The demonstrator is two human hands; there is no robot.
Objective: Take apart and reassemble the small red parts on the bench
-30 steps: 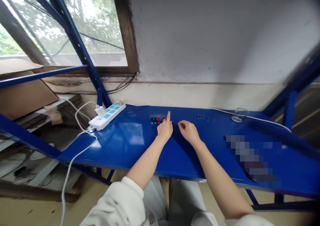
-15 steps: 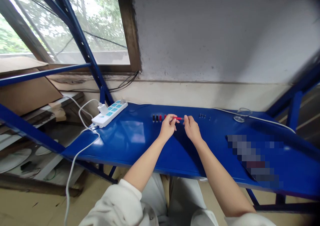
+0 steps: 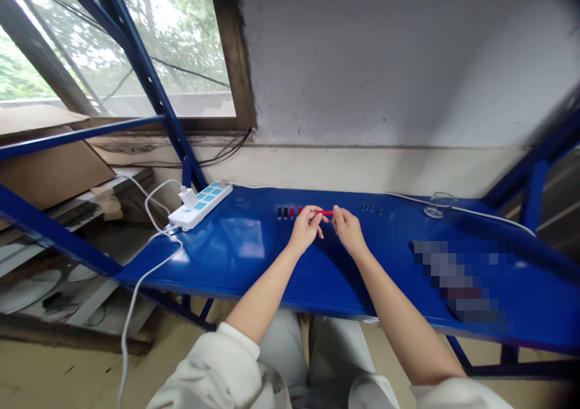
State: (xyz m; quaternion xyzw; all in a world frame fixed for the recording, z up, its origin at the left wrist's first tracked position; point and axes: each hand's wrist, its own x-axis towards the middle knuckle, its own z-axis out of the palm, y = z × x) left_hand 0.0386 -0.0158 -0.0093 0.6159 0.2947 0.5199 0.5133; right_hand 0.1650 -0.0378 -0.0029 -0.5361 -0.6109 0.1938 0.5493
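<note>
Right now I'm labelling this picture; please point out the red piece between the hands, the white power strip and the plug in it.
Red piece [image 3: 325, 212]: head view, its visible middle stretch.
White power strip [image 3: 202, 206]: head view, its socketed top.
Plug [image 3: 186, 197]: head view, its white body.

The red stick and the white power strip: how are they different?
The red stick is far smaller than the white power strip. The red stick is held between the left hand and right hand; the white power strip lies on the blue table. Both are long.
</note>
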